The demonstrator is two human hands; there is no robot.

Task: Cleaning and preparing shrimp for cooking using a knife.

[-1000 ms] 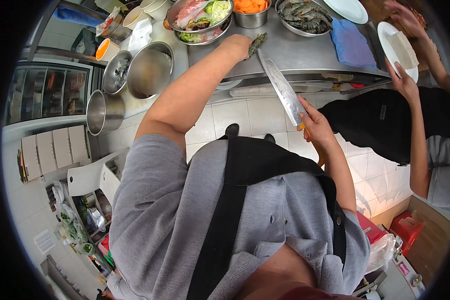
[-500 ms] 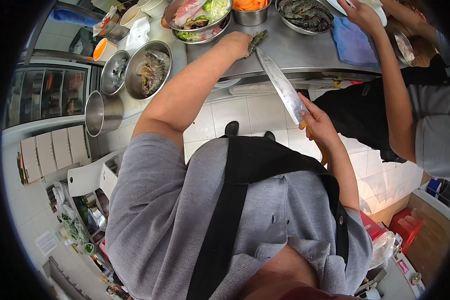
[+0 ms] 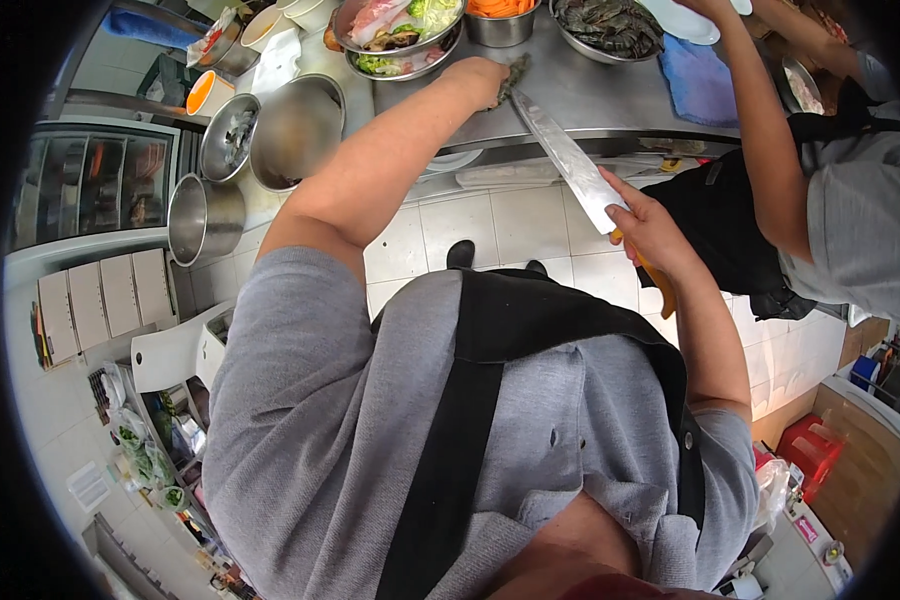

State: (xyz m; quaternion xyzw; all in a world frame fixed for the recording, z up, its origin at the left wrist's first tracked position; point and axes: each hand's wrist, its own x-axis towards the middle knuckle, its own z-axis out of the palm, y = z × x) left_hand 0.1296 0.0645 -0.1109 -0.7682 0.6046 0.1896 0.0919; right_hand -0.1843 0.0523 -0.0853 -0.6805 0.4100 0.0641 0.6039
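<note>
At the steel counter's front edge, my left hand [image 3: 476, 82] is closed on a raw grey-green shrimp [image 3: 516, 72], whose end sticks out past my fingers. My right hand [image 3: 644, 224] grips a long kitchen knife [image 3: 567, 158] by its yellow handle. The broad blade slants up to the left, and its tip is close to the shrimp. Beyond the knife, a metal bowl [image 3: 567, 42] holds a heap of whole dark shrimp [image 3: 610, 24]. Left of my forearm is another metal bowl [image 3: 336, 92], its contents blurred now, beside a smaller bowl [image 3: 206, 150] with greyish pieces.
Stacked bowls of meat and vegetables [image 3: 398, 66] and a tub of sliced carrots [image 3: 501, 30] stand at the back. A steel pot [image 3: 201, 222] sits at the left. Right of the shrimp bowl lies a blue cloth [image 3: 698, 85]. A co-worker's arm [image 3: 770, 150] reaches toward a white plate [image 3: 682, 22].
The knife and my right hand have shifted slightly right and down, showing more of the yellow handle. My left hand stays on the shrimp. The co-worker's arm and plate have moved left.
</note>
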